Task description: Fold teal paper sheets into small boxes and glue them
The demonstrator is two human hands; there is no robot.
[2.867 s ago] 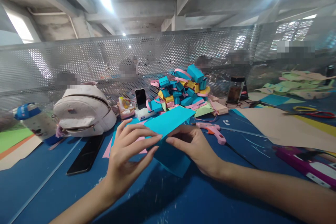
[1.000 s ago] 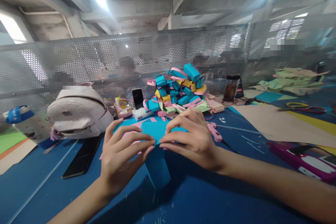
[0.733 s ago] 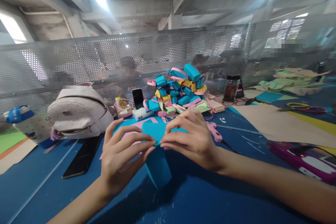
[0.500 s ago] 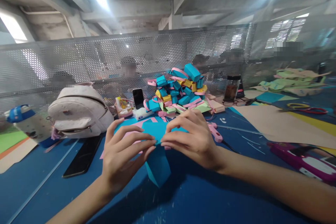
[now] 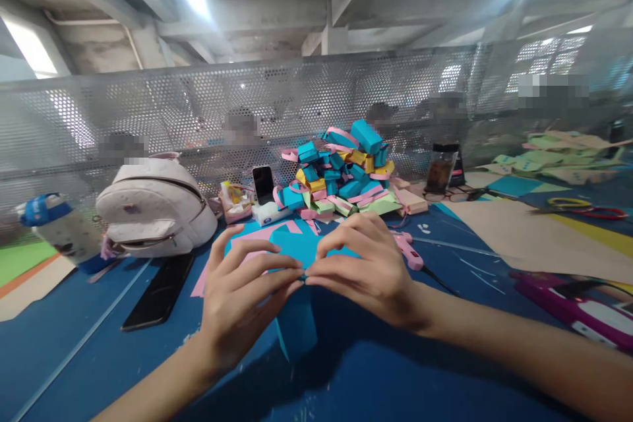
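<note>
A folded piece of blue paper (image 5: 297, 324) hangs between my two hands above the blue table. My left hand (image 5: 250, 290) pinches its upper edge between thumb and fingers. From the other side my right hand (image 5: 363, 270) pinches the same edge, the fingertips of both hands almost touching. Part of the sheet stands up behind the fingers, and a flap hangs down below them. The exact fold under the fingertips is hidden. Behind the hands lie pink paper strips (image 5: 202, 285) on the table.
A pile of blue, yellow and pink paper pieces (image 5: 346, 171) rises behind the hands. Left are a white backpack (image 5: 153, 211), a black phone (image 5: 158, 297) and a bottle (image 5: 69, 234). Right are a pink glue gun (image 5: 409, 252), a purple device (image 5: 573, 310), scissors (image 5: 583, 208) and beige paper (image 5: 524, 234).
Both hands have drawn their fingertips closer together along the blue paper's edge. The hanging flap has turned and looks narrower. The whole view has shifted slightly.
</note>
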